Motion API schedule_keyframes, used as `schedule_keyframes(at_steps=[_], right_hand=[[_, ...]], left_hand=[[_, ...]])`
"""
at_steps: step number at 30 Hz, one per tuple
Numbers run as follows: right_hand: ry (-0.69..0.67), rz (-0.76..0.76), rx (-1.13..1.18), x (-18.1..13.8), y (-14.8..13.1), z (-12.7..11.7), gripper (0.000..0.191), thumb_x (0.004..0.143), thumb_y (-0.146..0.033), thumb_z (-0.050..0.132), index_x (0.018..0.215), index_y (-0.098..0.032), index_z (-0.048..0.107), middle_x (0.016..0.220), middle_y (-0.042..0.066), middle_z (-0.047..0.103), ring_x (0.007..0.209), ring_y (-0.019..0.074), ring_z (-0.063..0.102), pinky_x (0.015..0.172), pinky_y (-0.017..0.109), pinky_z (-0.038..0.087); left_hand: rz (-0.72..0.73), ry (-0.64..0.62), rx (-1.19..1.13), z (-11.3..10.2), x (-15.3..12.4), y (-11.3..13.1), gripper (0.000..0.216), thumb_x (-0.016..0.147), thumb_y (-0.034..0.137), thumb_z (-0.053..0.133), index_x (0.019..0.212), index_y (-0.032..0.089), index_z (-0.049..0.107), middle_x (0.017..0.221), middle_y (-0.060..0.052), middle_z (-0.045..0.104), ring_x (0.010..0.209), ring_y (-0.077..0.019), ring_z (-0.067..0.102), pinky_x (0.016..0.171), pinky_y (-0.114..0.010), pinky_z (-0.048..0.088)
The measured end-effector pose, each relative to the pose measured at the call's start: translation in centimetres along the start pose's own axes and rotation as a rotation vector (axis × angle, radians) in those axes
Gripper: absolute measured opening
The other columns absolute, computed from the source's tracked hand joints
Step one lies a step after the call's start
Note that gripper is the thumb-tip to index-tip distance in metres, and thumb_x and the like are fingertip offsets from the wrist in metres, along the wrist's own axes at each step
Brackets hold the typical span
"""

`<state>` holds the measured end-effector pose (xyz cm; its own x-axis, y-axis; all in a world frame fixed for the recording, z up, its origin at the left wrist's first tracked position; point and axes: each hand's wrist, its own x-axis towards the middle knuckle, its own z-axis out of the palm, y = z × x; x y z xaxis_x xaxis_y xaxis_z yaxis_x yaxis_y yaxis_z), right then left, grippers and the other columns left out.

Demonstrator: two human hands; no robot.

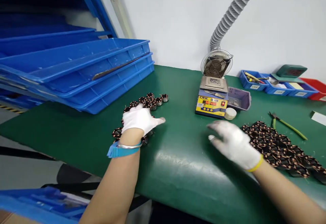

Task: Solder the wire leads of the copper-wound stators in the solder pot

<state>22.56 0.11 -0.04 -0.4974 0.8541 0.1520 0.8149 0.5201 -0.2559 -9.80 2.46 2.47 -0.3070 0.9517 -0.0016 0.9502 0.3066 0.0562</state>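
My left hand, in a white glove, lies over a cluster of small copper-wound motor stators on the left of the green table. Its thumb is stretched out to the right, while the other fingers reach over the stators, partly hidden. My right hand, also gloved in white and slightly blurred, hovers above the table with thumb and fingers apart and nothing between them. Just to its right is a larger group of wound stators, packed close together.
Blue trays are stacked at the left. At the back stand a yellow-and-blue soldering unit, a purple bin and a grey hose. Green-handled cutters lie right of it, before small blue bins and a red bin.
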Motion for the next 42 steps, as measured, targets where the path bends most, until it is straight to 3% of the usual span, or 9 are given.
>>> schedule_keyframes(at_steps=[5, 11, 16, 20, 24, 29, 32, 37, 42], right_hand=[[0.011, -0.251, 0.238, 0.0, -3.0, 5.9, 0.038, 0.086, -0.030, 0.054, 0.121, -0.018, 0.061, 0.121, 0.010, 0.062, 0.116, 0.0260, 0.055, 0.101, 0.041, 0.044], [-0.001, 0.044, 0.314, -0.3, -1.7, 5.2, 0.048, 0.084, -0.034, 0.059, 0.130, -0.020, 0.056, 0.122, 0.007, 0.062, 0.112, 0.0249, 0.057, 0.096, 0.037, 0.046], [-0.022, 0.069, 0.253, -0.1, -0.6, 5.3, 0.048, 0.085, -0.036, 0.059, 0.131, -0.021, 0.055, 0.120, 0.007, 0.063, 0.111, 0.0264, 0.057, 0.095, 0.038, 0.046], [-0.011, -0.013, 0.220, 0.2, -0.4, 5.9, 0.048, 0.085, -0.034, 0.058, 0.130, -0.018, 0.056, 0.121, 0.009, 0.061, 0.113, 0.0273, 0.054, 0.098, 0.039, 0.043], [-0.011, -0.029, 0.227, 0.2, -0.3, 6.0, 0.048, 0.085, -0.034, 0.058, 0.130, -0.017, 0.056, 0.121, 0.010, 0.061, 0.113, 0.0270, 0.055, 0.098, 0.039, 0.044], [-0.008, -0.036, 0.262, 0.1, -0.1, 5.7, 0.047, 0.084, -0.033, 0.059, 0.129, -0.018, 0.057, 0.122, 0.010, 0.061, 0.114, 0.0280, 0.055, 0.099, 0.041, 0.044], [0.008, 0.081, 0.404, 0.0, -0.4, 5.2, 0.047, 0.084, -0.034, 0.060, 0.129, -0.022, 0.057, 0.123, 0.006, 0.062, 0.113, 0.0264, 0.057, 0.096, 0.040, 0.046], [0.126, 0.217, 0.786, -0.3, -1.5, 4.8, 0.066, 0.071, -0.040, 0.073, 0.133, -0.027, 0.052, 0.127, 0.003, 0.060, 0.110, 0.0231, 0.061, 0.092, 0.036, 0.051], [0.320, 0.072, 0.805, -0.5, -1.6, 5.1, 0.042, 0.079, -0.036, 0.068, 0.117, -0.021, 0.061, 0.118, 0.005, 0.064, 0.110, 0.0217, 0.059, 0.095, 0.036, 0.049]], left_hand=[[0.098, -0.002, 0.094, 2.4, -0.8, 1.1, 0.044, 0.082, 0.054, 0.047, 0.087, 0.017, 0.071, 0.119, -0.017, 0.062, 0.107, -0.0388, 0.056, 0.085, -0.049, 0.043], [0.459, -0.016, -0.040, 5.1, -2.7, 6.6, 0.028, 0.085, 0.039, 0.048, 0.080, 0.021, 0.068, 0.132, -0.008, 0.059, 0.118, -0.0331, 0.052, 0.094, -0.044, 0.043], [0.451, 0.011, -0.094, 5.8, -1.7, 5.7, 0.030, 0.075, 0.043, 0.060, 0.094, 0.019, 0.064, 0.146, -0.010, 0.043, 0.116, -0.0351, 0.054, 0.094, -0.046, 0.046], [0.375, 0.065, -0.120, 5.9, -0.5, 4.1, 0.033, 0.079, 0.031, 0.053, 0.107, 0.017, 0.062, 0.140, -0.011, 0.048, 0.120, -0.0328, 0.052, 0.102, -0.045, 0.042], [0.272, 0.172, -0.160, 4.9, -0.2, 3.6, 0.052, 0.077, 0.044, 0.059, 0.120, 0.016, 0.059, 0.147, -0.014, 0.041, 0.127, -0.0372, 0.045, 0.106, -0.048, 0.039], [0.107, -0.078, -0.213, 4.5, -0.2, 3.0, 0.061, 0.076, 0.051, 0.060, 0.125, 0.016, 0.059, 0.122, -0.019, 0.061, 0.110, -0.0414, 0.057, 0.093, -0.056, 0.043], [0.068, -0.215, -0.775, 4.9, -1.1, 4.0, 0.062, 0.072, 0.051, 0.064, 0.122, 0.015, 0.060, 0.109, -0.014, 0.066, 0.093, -0.0301, 0.064, 0.080, -0.043, 0.051], [-0.049, -0.824, -1.707, 5.3, -4.6, 8.9, 0.031, 0.084, 0.038, 0.054, 0.100, 0.014, 0.063, 0.094, -0.012, 0.067, 0.070, -0.0184, 0.062, 0.052, -0.028, 0.048], [-0.297, -0.877, -1.900, 6.0, -6.5, 12.0, 0.009, 0.090, 0.025, 0.049, 0.089, 0.018, 0.055, 0.080, -0.003, 0.065, 0.067, -0.0159, 0.063, 0.054, -0.026, 0.051]])
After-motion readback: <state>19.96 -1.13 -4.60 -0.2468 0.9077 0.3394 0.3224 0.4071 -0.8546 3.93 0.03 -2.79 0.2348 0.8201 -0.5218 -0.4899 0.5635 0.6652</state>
